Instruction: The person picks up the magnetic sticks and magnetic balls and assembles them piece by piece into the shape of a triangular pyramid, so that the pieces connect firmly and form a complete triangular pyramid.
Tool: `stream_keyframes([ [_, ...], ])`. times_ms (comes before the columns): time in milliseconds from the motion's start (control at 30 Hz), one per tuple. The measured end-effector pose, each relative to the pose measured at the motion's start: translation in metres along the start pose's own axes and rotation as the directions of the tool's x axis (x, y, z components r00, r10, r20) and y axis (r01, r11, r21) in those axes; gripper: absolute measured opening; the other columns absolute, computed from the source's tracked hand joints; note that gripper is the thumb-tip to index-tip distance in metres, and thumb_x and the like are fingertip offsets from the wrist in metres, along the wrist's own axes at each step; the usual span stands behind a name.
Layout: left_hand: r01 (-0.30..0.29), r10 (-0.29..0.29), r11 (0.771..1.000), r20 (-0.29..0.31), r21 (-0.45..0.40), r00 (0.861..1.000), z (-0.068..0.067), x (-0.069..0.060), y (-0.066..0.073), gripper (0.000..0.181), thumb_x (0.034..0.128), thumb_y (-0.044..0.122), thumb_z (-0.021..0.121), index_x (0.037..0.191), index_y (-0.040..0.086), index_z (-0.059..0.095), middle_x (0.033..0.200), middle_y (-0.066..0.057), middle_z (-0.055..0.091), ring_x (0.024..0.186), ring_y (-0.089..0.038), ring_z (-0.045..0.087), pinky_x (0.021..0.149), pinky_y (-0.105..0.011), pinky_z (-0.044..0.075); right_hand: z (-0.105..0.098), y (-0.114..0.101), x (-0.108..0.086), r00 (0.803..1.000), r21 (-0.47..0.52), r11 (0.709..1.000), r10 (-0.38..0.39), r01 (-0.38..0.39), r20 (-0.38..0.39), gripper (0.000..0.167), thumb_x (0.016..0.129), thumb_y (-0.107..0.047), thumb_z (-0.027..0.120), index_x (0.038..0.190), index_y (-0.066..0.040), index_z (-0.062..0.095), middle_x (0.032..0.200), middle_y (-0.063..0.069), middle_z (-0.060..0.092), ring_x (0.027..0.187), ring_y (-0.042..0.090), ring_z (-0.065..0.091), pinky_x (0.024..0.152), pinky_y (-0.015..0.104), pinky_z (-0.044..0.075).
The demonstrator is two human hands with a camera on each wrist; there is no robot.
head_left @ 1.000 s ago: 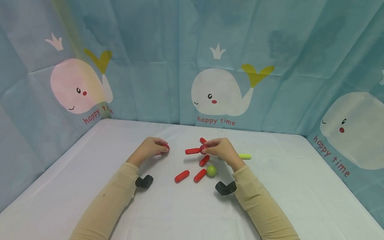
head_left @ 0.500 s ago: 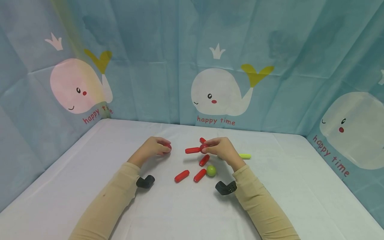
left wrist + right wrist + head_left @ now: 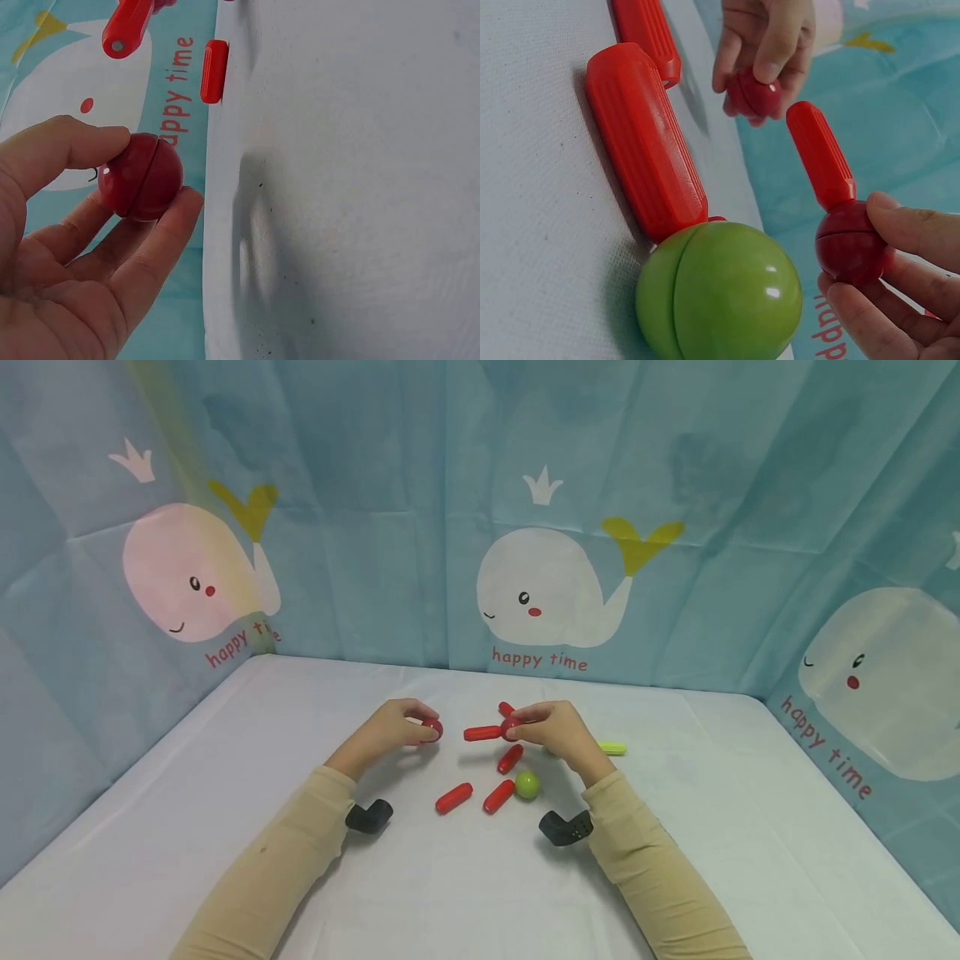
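My left hand [image 3: 388, 728] pinches a dark red ball [image 3: 141, 176] with a groove round it, between thumb and fingertips, above the white table. Opposite it, my right hand [image 3: 557, 732] grips a second grooved red ball [image 3: 847, 244] from which a ridged red stick [image 3: 821, 154] juts out. In the head view that stick points left at the left hand's ball, with a small gap between them. A green ball [image 3: 720, 292] lies below the right hand, close against a loose red stick [image 3: 645, 142].
Loose red sticks lie on the tablecloth [image 3: 420, 893]: one at left [image 3: 453, 798], one just below the right hand [image 3: 510, 758], one behind it [image 3: 507, 709]. A yellow-green stick [image 3: 613, 748] is partly hidden by the right hand. A whale-print curtain [image 3: 360, 585] borders the table.
My left hand has moved right with its red ball, narrowing the gap to the stick. The right hand stays nearly still with its ball and stick.
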State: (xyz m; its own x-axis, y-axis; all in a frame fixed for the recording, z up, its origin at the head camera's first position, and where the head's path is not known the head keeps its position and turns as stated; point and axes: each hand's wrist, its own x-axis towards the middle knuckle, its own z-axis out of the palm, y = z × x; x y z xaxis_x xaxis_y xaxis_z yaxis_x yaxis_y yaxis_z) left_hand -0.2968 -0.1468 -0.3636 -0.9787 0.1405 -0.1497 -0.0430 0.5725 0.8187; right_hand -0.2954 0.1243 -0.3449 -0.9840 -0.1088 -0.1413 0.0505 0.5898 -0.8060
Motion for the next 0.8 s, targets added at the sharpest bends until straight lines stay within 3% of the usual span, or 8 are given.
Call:
stream_keyframes([
  [233,-0.045,0.045,0.999,0.014,0.023,0.999,0.004,-0.002,0.004,0.042,0.0895,0.026,0.072,0.128,0.011,0.065,0.124,-0.010,0.066,0.120,-0.028,0.056,0.102,-0.045,0.050,-0.002,-0.001,-0.002,1.000,-0.012,1.000,0.004,-0.004,-0.003,0.039,0.083,-0.031,0.080,0.120,-0.019,0.073,0.119,0.004,0.072,0.112,0.025,0.060,0.094,0.041,0.053],
  [533,0.008,-0.009,1.000,0.016,0.030,1.000,0.008,-0.003,0.009,0.040,0.0876,0.028,0.076,0.124,0.015,0.069,0.115,-0.005,0.070,0.096,-0.019,0.065,0.089,-0.035,0.056,-0.003,0.000,-0.002,1.000,-0.002,1.000,0.002,-0.002,-0.001,0.038,0.084,-0.030,0.079,0.120,-0.018,0.073,0.116,0.004,0.073,0.113,0.025,0.059,0.093,0.039,0.052],
  [800,-0.005,0.006,0.994,-0.013,0.110,1.000,0.013,-0.006,0.015,0.040,0.0838,0.027,0.080,0.121,0.016,0.071,0.113,-0.006,0.067,0.101,-0.023,0.063,0.084,-0.033,0.056,-0.003,0.000,-0.002,1.000,0.006,1.000,0.004,-0.004,0.000,0.038,0.084,-0.030,0.080,0.119,-0.018,0.073,0.117,0.004,0.073,0.112,0.025,0.060,0.093,0.039,0.052],
])
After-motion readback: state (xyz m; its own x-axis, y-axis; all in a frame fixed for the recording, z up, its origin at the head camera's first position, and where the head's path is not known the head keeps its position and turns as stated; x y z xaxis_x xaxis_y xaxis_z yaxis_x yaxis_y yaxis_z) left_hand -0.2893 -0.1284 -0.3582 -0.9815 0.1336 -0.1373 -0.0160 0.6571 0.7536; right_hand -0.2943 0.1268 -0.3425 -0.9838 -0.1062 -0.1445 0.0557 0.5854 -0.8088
